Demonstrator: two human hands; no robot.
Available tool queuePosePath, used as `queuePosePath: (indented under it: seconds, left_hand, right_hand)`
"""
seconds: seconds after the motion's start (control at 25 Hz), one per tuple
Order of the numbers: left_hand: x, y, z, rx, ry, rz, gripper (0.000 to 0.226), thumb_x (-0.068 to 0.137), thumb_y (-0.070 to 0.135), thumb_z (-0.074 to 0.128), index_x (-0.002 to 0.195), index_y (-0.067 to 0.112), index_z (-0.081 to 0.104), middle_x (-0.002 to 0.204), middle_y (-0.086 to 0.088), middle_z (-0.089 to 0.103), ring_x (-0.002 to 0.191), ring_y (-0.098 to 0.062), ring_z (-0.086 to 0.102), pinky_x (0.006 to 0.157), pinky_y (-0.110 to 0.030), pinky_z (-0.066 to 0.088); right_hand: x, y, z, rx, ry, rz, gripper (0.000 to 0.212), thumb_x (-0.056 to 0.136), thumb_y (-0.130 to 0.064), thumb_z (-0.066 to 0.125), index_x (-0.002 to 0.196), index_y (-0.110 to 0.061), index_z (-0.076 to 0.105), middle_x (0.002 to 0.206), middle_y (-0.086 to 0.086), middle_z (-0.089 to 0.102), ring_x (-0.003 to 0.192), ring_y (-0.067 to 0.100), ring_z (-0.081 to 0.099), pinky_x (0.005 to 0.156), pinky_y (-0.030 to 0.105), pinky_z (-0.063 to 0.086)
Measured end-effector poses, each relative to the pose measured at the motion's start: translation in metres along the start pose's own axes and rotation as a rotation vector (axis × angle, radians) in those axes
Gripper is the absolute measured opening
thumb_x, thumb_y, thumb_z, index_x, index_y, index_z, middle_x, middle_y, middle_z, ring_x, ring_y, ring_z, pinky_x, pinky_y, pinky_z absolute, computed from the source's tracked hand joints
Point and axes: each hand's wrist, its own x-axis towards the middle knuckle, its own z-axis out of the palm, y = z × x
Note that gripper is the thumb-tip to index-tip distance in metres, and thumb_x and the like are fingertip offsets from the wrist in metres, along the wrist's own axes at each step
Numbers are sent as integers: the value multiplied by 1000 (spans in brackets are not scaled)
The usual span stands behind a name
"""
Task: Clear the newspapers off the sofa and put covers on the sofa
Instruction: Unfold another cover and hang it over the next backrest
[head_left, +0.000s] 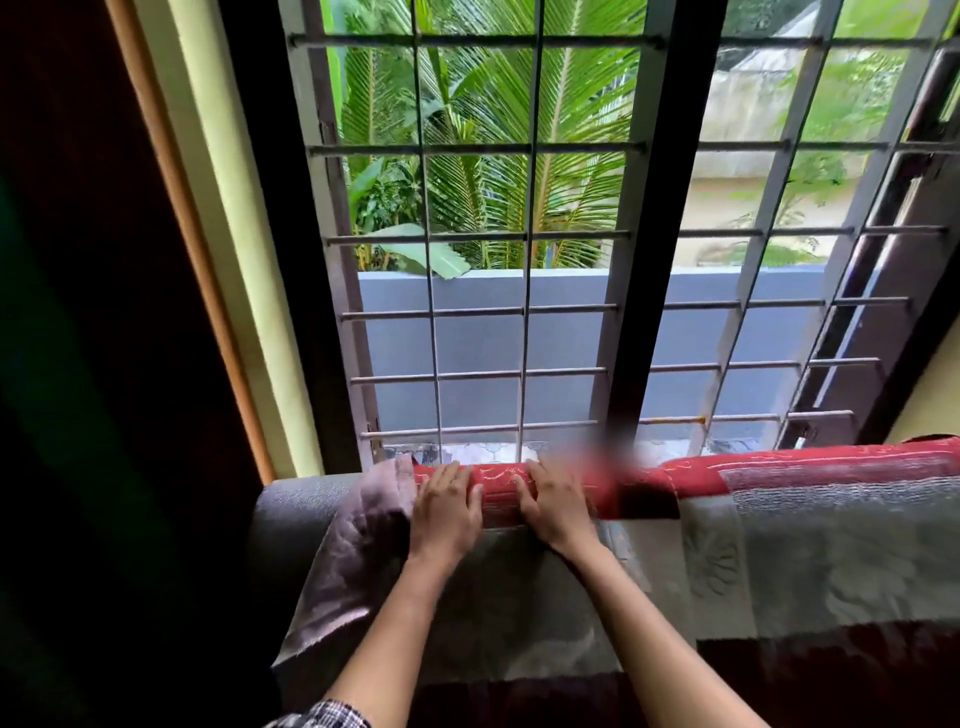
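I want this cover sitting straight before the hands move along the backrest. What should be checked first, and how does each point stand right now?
1. Hands placed: left hand and right hand lie flat on the cover, on its red band atop the backrest: ok.
2. Red band follows the backrest top to the right: ok.
3. Left end covered: bare grey sofa shows, and a pale lining flap is turned out: not ok.
4. Fabric clear of the window grille: back side hidden: cannot tell.
5. No newspapers left: seat out of view: cannot tell.
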Motion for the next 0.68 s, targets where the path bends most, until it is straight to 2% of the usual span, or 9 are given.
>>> queuePosePath:
  seconds: [0.04,0.16,0.24,0.28,0.32,0.4,0.48,0.6,0.68]
  left_hand:
    - [-9,0,-9,-105,20,-59,37,98,26,41,130,11,50,137,-8,49,127,-22,44,110,-31,27]
    - [-36,5,-46,-552,17,-312,38,97,28,44,126,6,55,134,-16,52,118,-30,52,103,-29,37]
    - [-60,10,-79,-885,38,-453,36,98,34,41,119,11,57,122,-9,59,106,-23,55,93,-20,41]
    - [-74,11,-97,-1017,39,-492,33,99,38,37,114,16,55,114,-4,57,101,-18,52,88,-17,39]
    - [-88,12,-117,-1133,8,-512,38,99,42,31,120,19,51,113,-2,54,104,-16,49,89,-20,34]
    - [-112,7,-150,-1272,-66,-546,57,98,48,20,139,11,37,133,-4,46,120,-19,46,98,-30,31]
    - [-131,-5,-178,-1331,-59,-541,62,98,47,18,143,6,30,142,-5,37,123,-22,46,99,-31,33]
    - [-158,-25,-207,-1369,-26,-515,62,97,48,20,143,8,30,151,-15,28,138,-27,29,110,-36,22]
    - [-183,-46,-227,-1385,-42,-495,63,97,51,20,143,10,32,151,-16,29,139,-28,27,112,-40,19]
  right_hand:
    - [-10,-15,-4,147,-29,24,46,100,-36,29,132,-8,48,148,11,35,142,25,19,115,45,6]
    - [-50,-65,-27,763,-125,188,44,101,-35,33,123,-4,56,136,14,50,130,27,41,105,34,29]
    - [-74,-95,-39,1169,-237,315,51,100,-42,31,134,-7,47,139,9,46,127,24,43,103,32,29]
    - [-85,-108,-43,1297,-281,360,55,98,-46,29,138,-10,40,141,6,41,128,22,41,105,33,27]
    - [-96,-120,-48,1375,-313,387,58,97,-50,27,141,-13,35,145,7,37,129,21,40,106,34,27]
    - [-118,-145,-53,1451,-324,394,62,97,-53,23,144,-14,31,147,11,33,132,24,37,103,35,30]
    - [-139,-168,-56,1453,-308,394,63,96,-55,21,143,-14,32,143,13,39,129,26,41,96,36,33]
    - [-170,-200,-59,1438,-255,421,66,93,-60,22,140,-17,36,122,9,51,97,20,52,73,30,37]
    - [-198,-227,-56,1449,-209,426,68,92,-62,23,139,-14,38,110,6,53,88,17,50,68,29,36]
